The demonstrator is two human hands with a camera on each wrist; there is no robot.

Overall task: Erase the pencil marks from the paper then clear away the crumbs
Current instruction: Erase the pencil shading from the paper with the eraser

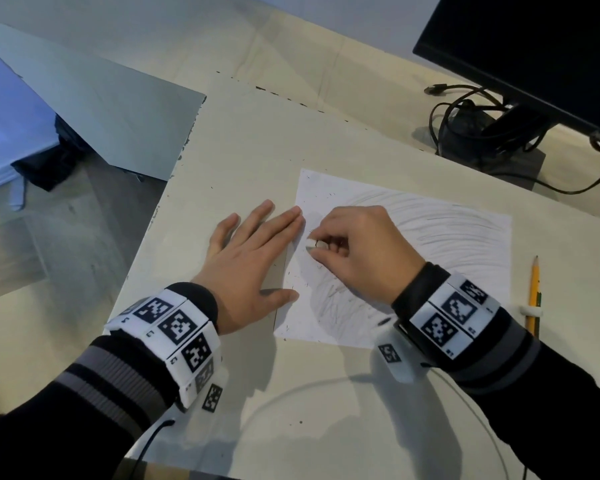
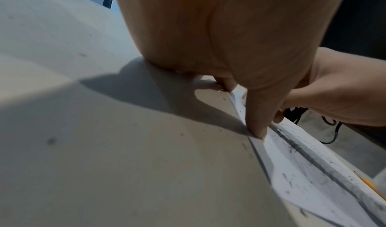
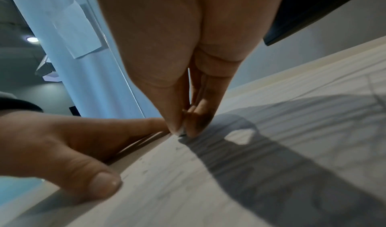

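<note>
A white paper (image 1: 458, 237) covered with grey pencil scribbles lies on the pale table (image 1: 250, 140). Dark eraser crumbs speckle its left part (image 1: 300, 296). My left hand (image 1: 253, 258) lies flat with straight fingers, the index tip and thumb pressing the paper's left edge (image 2: 259, 141). My right hand (image 1: 354, 247) pinches a small white eraser (image 1: 311, 244) between thumb and fingers and holds it down on the paper near the left edge. In the right wrist view the eraser (image 3: 182, 132) barely shows between the fingertips (image 3: 194, 128).
A yellow pencil (image 1: 534, 292) lies right of the paper, beside a small white clip. A black monitor (image 1: 534, 57) on its stand with tangled cables (image 1: 471, 112) sits at the back right. The table's left edge drops to the floor beyond my left hand.
</note>
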